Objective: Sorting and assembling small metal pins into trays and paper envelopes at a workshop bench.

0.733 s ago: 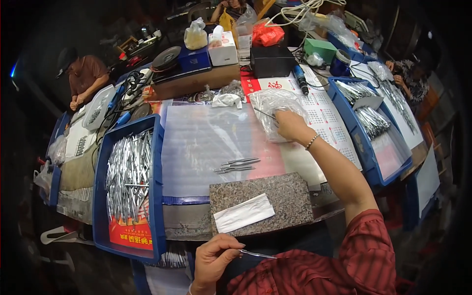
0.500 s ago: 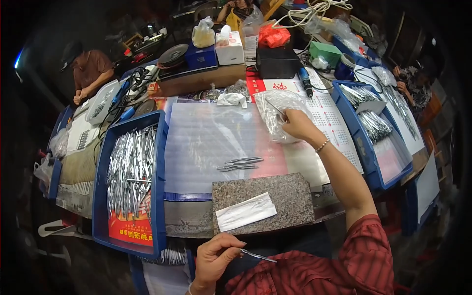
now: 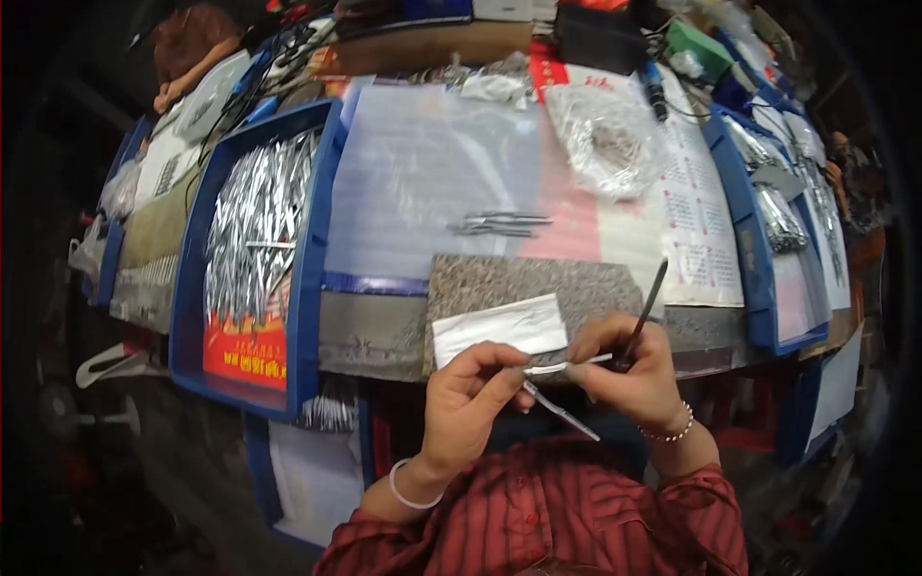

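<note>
Two hands met close to the chest: the left hand (image 3: 471, 403) pinched a thin silver metal strip (image 3: 560, 411), while the right hand (image 3: 624, 370) kept its grip clamped on a slim dark rod (image 3: 645, 312), so both pieces lined up at the fingertips.

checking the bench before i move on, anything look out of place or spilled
Nothing looks spilled or damaged. The thin metal pieces fill the blue plastic tray, a few loose ones lie together on the clear sheet, and both hands hold slim metal parts.

- Left hand (image 3: 471, 403) was raised before the chest, fingers pinched together, wrist bent.
- Right hand (image 3: 629, 370) sat just beside it, fingers curled closed, forearm coming up from below.
</note>
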Action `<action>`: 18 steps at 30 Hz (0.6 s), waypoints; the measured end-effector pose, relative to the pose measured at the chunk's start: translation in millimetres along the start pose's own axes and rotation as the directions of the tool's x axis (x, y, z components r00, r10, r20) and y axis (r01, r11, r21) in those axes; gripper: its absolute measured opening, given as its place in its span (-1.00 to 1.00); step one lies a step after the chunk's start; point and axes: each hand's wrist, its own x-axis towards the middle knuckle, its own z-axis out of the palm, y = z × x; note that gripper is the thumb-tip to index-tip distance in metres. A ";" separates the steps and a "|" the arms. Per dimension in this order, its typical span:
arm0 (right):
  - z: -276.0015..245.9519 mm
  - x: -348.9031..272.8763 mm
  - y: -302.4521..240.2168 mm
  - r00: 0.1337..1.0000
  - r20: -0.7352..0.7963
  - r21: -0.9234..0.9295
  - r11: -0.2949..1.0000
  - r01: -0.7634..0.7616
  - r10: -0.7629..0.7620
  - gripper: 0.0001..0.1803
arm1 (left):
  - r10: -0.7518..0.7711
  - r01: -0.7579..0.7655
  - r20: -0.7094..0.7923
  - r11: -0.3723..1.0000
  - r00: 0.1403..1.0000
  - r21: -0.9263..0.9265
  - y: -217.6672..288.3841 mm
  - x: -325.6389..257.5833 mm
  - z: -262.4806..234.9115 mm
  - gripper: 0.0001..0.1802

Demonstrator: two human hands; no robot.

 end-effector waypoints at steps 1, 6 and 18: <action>2.6 -4.7 5.9 0.999 0.030 -0.058 0.997 0.042 -0.040 -0.86 | 0.013 -0.013 0.012 0.999 1.000 -0.033 0.7 -0.7 -0.5 -0.80; 14.4 -12.7 15.7 0.950 0.102 -0.352 0.882 0.313 -0.296 -0.83 | 0.005 -0.006 -0.027 0.999 1.000 -0.052 0.6 -6.9 -6.7 -0.79; 20.2 -19.0 7.2 0.877 0.221 -0.491 0.728 0.478 -0.427 -0.69 | 0.087 -0.084 -0.027 0.993 0.996 0.087 1.9 -13.2 -8.7 -0.82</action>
